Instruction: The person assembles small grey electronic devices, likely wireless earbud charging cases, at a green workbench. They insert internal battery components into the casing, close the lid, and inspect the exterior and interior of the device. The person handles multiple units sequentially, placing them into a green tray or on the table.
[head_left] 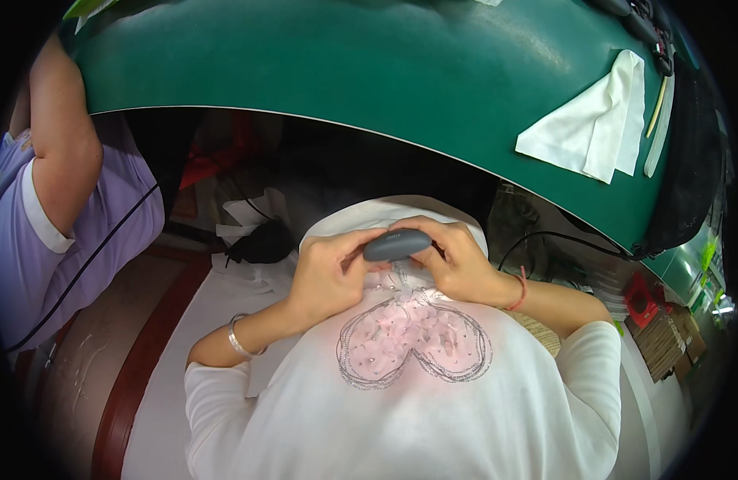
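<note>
A dark grey, rounded oblong device (398, 245) sits between my two hands, in front of my chest and below the table's near edge. My left hand (331, 268) grips its left end, the fingers curled and the thumb underneath. On the other end, my right hand (451, 258) closes in the same way, with the index finger along the top. What the device is for cannot be made out. Beneath my hands lies my white shirt (417, 424), with a pink heart-shaped patch of petals and beads on its front.
A green tabletop (321, 72) spans the far side, with a folded white cloth (589, 120) at its right. A black mesh bag (685, 184) hangs by the right edge. Another person's arm (61, 144) rests at the far left. Cardboard (657, 340) stands low at right.
</note>
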`<act>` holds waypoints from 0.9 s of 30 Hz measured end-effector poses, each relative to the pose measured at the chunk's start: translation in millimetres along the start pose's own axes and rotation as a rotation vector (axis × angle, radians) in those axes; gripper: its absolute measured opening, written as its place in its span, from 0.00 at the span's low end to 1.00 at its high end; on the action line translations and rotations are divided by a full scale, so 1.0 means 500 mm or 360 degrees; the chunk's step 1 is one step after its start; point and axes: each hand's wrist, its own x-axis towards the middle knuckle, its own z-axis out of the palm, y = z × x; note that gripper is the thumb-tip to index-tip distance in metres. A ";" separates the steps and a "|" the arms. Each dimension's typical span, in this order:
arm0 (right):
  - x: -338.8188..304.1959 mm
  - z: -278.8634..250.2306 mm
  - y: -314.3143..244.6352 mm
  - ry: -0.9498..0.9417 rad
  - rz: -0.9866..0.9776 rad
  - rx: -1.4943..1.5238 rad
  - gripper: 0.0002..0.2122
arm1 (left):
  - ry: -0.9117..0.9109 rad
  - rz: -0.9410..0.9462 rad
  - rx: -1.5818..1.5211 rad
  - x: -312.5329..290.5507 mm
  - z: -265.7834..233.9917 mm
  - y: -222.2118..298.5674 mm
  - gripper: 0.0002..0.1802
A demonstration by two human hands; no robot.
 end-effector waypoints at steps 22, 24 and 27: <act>0.029 -0.040 -0.109 -0.0494 0.0483 0.1812 0.19 | 0.0276 0.0777 0.0064 0.002 -0.051 0.104 0.14; 0.030 -0.041 -0.113 -0.0468 0.0488 0.1777 0.19 | 0.0277 0.0808 0.0125 0.009 -0.052 0.106 0.15; 0.023 -0.036 -0.111 -0.0382 0.0302 0.1529 0.17 | 0.0292 0.0824 0.0174 0.016 -0.049 0.111 0.19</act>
